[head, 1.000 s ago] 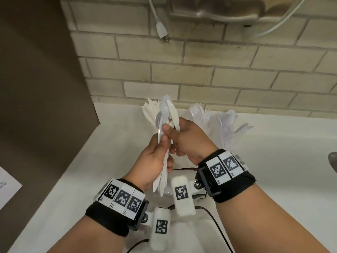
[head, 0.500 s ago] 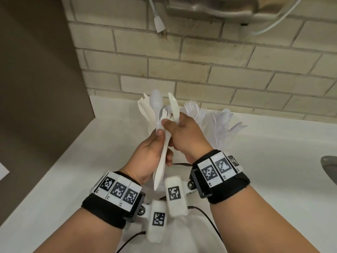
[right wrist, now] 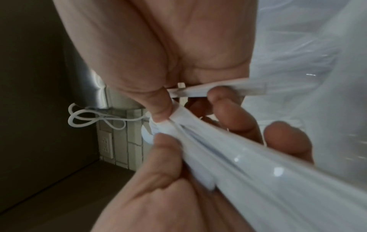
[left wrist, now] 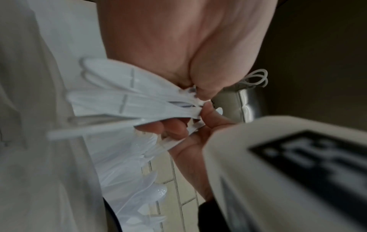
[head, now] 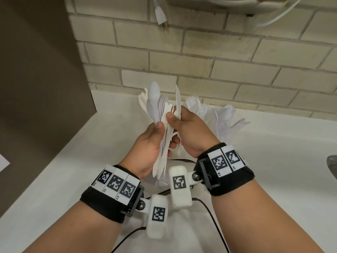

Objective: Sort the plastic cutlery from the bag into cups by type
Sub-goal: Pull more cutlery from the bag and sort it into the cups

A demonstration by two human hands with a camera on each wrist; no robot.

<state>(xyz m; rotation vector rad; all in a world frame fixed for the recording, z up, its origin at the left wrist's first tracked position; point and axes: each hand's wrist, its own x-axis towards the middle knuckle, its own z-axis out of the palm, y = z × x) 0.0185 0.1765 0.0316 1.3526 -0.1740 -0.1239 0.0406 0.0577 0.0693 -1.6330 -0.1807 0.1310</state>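
My left hand (head: 165, 136) grips a bundle of white plastic cutlery (head: 164, 148) upright above the counter, with a spoon (head: 153, 99) sticking out on top. My right hand (head: 175, 116) meets it from the right and pinches a knife (head: 177, 101) beside the bundle. In the left wrist view the handles (left wrist: 129, 100) fan out from my palm. In the right wrist view the knife (right wrist: 218, 91) lies across my right fingers, and that thumb (right wrist: 158, 109) presses on the bundle (right wrist: 258, 164). Behind my hands stand sorted knives (head: 143, 101), forks (head: 196, 105) and spoons (head: 228, 121); their cups are hidden.
The white counter (head: 73, 170) runs to a tan brick wall (head: 218, 73), with a brown panel (head: 36, 79) on the left. A white plug (head: 161, 17) hangs above. Translucent plastic (right wrist: 307, 55) fills the right of the right wrist view. A grey object (head: 332, 167) sits at the right edge.
Both hands stay together on the cutlery. The knife now stands a little further to the right of the spoon, and my right thumb has shifted on the bundle.
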